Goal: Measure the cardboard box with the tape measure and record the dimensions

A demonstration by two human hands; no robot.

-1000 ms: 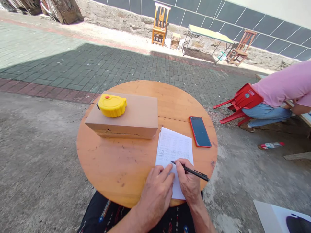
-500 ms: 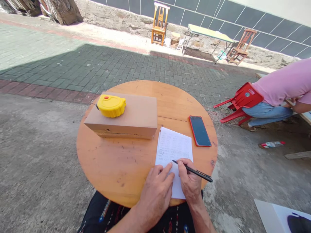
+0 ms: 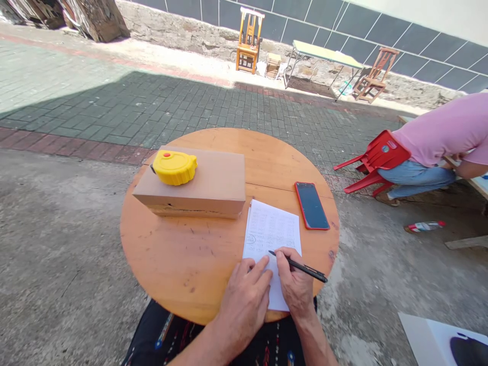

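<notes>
I sit at a round wooden table (image 3: 183, 264). My right hand (image 3: 295, 284) is closed around a black pen (image 3: 305, 268), its tip resting on a white sheet of paper (image 3: 271, 234) covered in small writing. My left hand (image 3: 244, 300) lies flat on the paper's lower left part, fingers stretched out, right beside the right hand. A brown rectangular block (image 3: 213, 185) lies at the table's left, with a yellow tape measure (image 3: 174, 166) on top. A red-cased phone (image 3: 311, 206) lies face up to the right of the paper.
A person in a pink top (image 3: 446, 132) bends over on a red plastic chair (image 3: 375, 160) at the right. Wooden chairs (image 3: 248, 43) and a folding table (image 3: 324, 53) stand by the far wall. A bottle (image 3: 425, 226) lies on the ground.
The pen's back end swung slightly out and back while its tip stayed on the paper. My left hand has kept still on the sheet. The view shifted a little.
</notes>
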